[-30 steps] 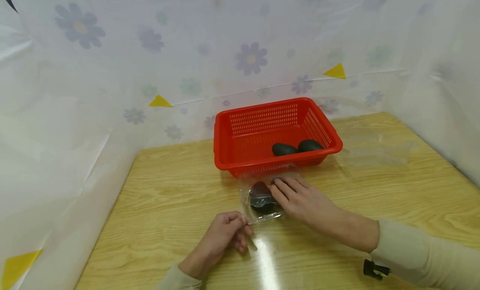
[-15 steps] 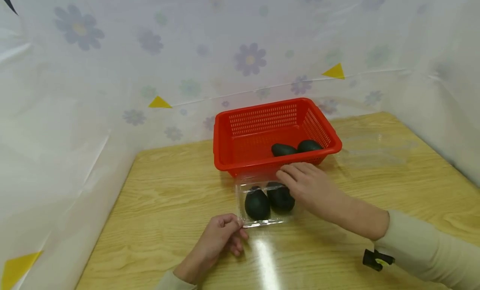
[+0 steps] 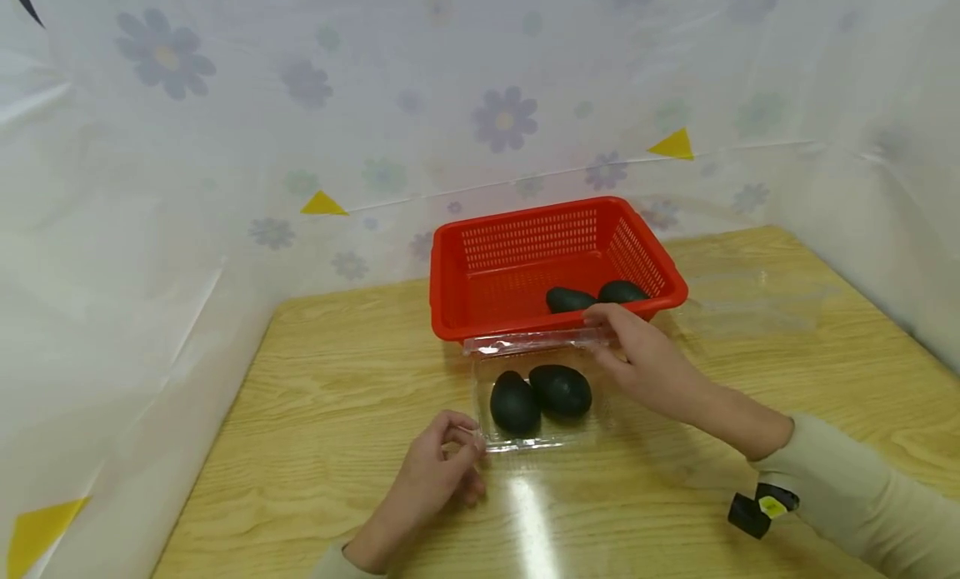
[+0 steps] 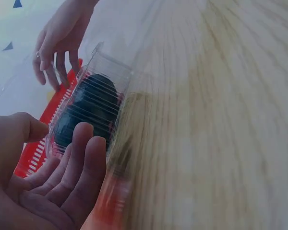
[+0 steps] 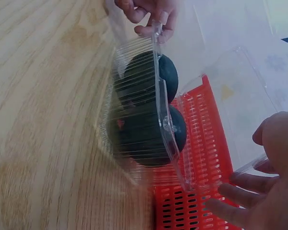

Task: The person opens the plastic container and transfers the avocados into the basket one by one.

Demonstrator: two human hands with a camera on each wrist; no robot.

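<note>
A clear plastic clamshell box [image 3: 491, 441] lies in the middle of the table, with two dark green avocados [image 3: 514, 402] side by side in its base. Its hinged lid [image 3: 532, 341] is raised on the far side, next to the red basket. My right hand [image 3: 652, 362] is at the lid's right end, its fingers extended and touching the clear plastic, as the right wrist view also shows. Loosely bent, the fingers of my left hand [image 3: 438, 462] are at the box's near left corner, with thumb [image 4: 37, 129] and fingers apart.
Behind the box stands a red plastic basket [image 3: 442, 312] with two more avocados [image 3: 570, 300] in it. Another clear plastic container [image 3: 757, 300] lies at the right rear of the table. Patterned white sheeting [image 3: 405, 146] encloses the table's back and sides.
My right hand has moved up from over the avocados toward the basket, and the lid has swung back, uncovering them. The left hand has loosened at the corner and shifted slightly left.
</note>
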